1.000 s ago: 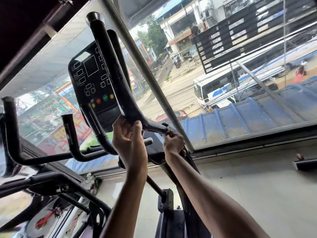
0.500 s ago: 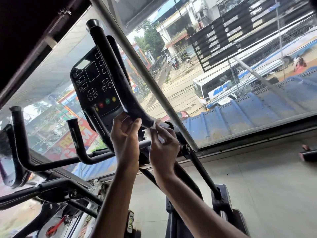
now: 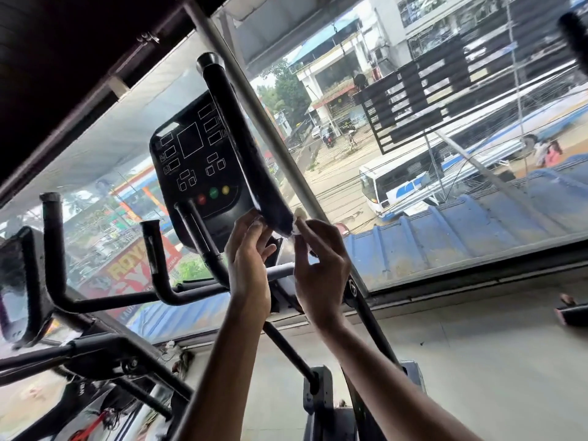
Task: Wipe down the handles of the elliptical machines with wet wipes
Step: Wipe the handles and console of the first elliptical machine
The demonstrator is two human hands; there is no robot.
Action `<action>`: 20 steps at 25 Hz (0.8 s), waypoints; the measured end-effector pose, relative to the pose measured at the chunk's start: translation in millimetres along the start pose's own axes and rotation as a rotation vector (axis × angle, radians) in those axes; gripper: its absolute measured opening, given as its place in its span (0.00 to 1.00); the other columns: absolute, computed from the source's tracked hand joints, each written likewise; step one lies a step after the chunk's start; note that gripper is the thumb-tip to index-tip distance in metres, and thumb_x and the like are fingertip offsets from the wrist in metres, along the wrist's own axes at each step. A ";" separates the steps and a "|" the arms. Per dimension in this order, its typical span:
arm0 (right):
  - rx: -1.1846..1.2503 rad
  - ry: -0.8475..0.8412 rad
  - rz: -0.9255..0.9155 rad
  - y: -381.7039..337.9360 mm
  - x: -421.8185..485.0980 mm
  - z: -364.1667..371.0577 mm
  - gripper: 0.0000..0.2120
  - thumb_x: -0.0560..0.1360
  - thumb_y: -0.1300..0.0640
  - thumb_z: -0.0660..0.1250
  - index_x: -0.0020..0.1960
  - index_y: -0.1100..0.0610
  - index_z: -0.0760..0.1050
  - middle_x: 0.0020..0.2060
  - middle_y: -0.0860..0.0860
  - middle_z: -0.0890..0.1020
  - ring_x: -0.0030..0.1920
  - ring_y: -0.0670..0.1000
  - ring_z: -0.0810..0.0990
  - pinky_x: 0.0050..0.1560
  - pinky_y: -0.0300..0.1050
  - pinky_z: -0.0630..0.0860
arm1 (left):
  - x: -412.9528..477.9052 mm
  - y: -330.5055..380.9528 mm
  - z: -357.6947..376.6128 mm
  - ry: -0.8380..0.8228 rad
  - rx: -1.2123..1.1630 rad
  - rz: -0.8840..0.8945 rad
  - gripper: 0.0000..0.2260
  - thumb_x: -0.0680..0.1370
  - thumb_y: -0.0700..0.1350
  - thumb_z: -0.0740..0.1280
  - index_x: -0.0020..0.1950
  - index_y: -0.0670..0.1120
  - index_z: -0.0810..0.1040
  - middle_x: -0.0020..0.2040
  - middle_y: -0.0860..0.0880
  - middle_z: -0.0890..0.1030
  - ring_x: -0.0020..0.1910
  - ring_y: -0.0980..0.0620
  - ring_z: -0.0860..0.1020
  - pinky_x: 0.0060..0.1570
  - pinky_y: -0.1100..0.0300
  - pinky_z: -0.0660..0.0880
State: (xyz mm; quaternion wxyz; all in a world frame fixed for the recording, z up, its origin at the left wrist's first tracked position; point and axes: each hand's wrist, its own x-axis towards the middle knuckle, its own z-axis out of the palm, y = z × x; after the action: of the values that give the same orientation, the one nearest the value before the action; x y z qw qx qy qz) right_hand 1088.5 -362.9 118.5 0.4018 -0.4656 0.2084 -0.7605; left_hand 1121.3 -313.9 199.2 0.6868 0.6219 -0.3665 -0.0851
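Handle (image 3: 241, 144) first: the black grip rises in front of the console (image 3: 194, 160), and its lower end sits right between your hands, near the middle of the view. Your right hand (image 3: 321, 272) pinches the white wipe (image 3: 298, 222) between thumb and forefinger and holds it against the grip's lower right edge. Your left hand (image 3: 248, 265) reaches up with fingers nearly straight, tips touching the grip's lower left side, thumb free (it seems to steady, not to clutch). You look to be at the bottom of a stroke on this handle, with the wipe touching only its low end. The next move, I judge, calls for wrapping the wipe round the grip and drawing it up toward the capped top, with the left hand bracing so the arm does not swing. Beyond it all stands the window (image 3: 477, 268).
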 end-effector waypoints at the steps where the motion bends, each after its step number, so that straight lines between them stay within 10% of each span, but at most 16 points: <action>1: -0.023 -0.027 -0.114 1.8 7.3 -4.0 0.13 0.78 0.68 0.71 0.61 0.58 0.85 0.53 0.53 0.83 0.52 0.46 0.83 0.48 0.41 0.82 | -1.3 1.2 2.3 -0.006 -0.017 -0.020 0.13 0.84 0.40 0.61 0.51 0.54 0.82 0.49 0.55 0.87 0.53 0.56 0.84 0.59 0.46 0.73; 8: -0.347 -0.407 -0.779 -21.3 80.3 -9.8 0.12 0.79 0.63 0.72 0.61 0.64 0.83 0.55 0.58 0.84 0.53 0.55 0.82 0.56 0.43 0.80 | -0.6 8.3 5.2 0.023 -0.075 -0.044 0.11 0.83 0.42 0.63 0.58 0.54 0.82 0.50 0.55 0.87 0.56 0.54 0.83 0.60 0.51 0.74; 13: -0.473 -0.774 -1.065 -44.5 134.7 -3.3 0.16 0.81 0.60 0.60 0.62 0.62 0.83 0.57 0.56 0.83 0.57 0.53 0.77 0.55 0.44 0.79 | -4.5 8.3 8.6 0.027 -0.110 0.040 0.14 0.83 0.36 0.61 0.57 0.52 0.81 0.46 0.60 0.86 0.47 0.66 0.81 0.46 0.73 0.75; 20: -0.613 -0.940 -1.287 -76.3 203.3 52.8 0.18 0.77 0.65 0.57 0.56 0.63 0.84 0.48 0.56 0.82 0.50 0.57 0.79 0.48 0.50 0.81 | 1.0 7.3 17.3 0.085 -0.228 0.047 0.13 0.83 0.34 0.61 0.56 0.48 0.82 0.44 0.58 0.86 0.44 0.66 0.81 0.42 0.74 0.73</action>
State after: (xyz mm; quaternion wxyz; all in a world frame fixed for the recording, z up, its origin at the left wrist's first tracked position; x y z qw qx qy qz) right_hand 1053.3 -478.5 306.5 -0.2077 -0.8486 -0.0884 -0.4785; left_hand 1108.9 -326.6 205.6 0.7700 0.5338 -0.3394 -0.0836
